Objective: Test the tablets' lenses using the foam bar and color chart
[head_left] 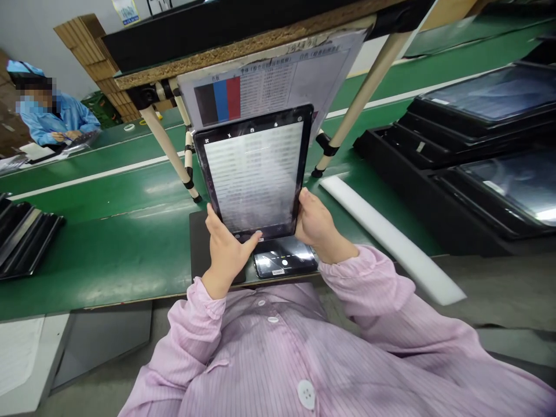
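Both hands hold up a black-framed tablet (256, 179), its lit screen showing a blurry camera picture of printed lines. My left hand (228, 249) grips the lower left corner, thumb across the bottom edge of the screen. On the lower right side, my right hand (319, 223) is closed around the frame. A second tablet (284, 267) lies on the bench below, partly covered by the held one. Beside it is a dark flat mat or cover (198, 246). Behind the raised tablet hangs a printed sheet (269, 81) with black, blue and red colour blocks.
A shelf on pale tube legs (362, 95) stands over the green bench (108, 249). Right of me lie a white foam strip (391, 240) and black trays (399, 191) holding tablets. Several dark devices (26, 237) are stacked at left. A person in blue (65, 116) sits across.
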A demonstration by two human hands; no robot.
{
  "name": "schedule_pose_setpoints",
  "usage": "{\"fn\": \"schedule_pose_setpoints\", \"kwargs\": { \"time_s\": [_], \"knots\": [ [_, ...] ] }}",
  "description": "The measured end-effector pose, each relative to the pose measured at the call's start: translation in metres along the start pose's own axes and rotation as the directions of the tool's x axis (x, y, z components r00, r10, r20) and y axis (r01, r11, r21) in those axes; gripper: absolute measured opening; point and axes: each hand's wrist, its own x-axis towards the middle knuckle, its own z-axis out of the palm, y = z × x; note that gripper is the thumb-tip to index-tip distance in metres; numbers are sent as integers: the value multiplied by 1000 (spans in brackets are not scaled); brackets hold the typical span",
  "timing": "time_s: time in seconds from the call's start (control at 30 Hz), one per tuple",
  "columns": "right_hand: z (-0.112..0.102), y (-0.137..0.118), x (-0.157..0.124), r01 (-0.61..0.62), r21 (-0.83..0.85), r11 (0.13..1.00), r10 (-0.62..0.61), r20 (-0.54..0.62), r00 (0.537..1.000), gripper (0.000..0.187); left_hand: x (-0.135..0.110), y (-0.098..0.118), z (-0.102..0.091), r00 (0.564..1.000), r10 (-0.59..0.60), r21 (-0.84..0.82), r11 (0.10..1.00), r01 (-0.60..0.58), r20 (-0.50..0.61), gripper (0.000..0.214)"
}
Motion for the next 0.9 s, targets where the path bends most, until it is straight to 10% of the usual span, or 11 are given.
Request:
{"fn": "schedule_pose_setpoints", "kwargs": {
  "time_s": [0.4, 0.53, 0.77, 0.9],
  "knots": [
    [2, 3, 1, 11, 106, 994, -11, 2, 1000, 62, -4, -2, 0, 999, -39, -23, 999, 39, -3, 132],
    [1, 5, -2, 11, 153, 988, -13, 12, 1000, 57, -4, -11, -3, 996, -93, -257, 962, 92, 8, 110],
    [3, -12, -22, 207, -108, 973, -189, 151, 970, 63, 5, -30, -25, 859, -419, -857, 280, 432, 295, 54],
    [7, -37, -19, 471, -263, 842, -394, 299, 869, 69, -4, -24, -28, 816, -457, -874, 146, 463, 355, 54]
  ]
}}
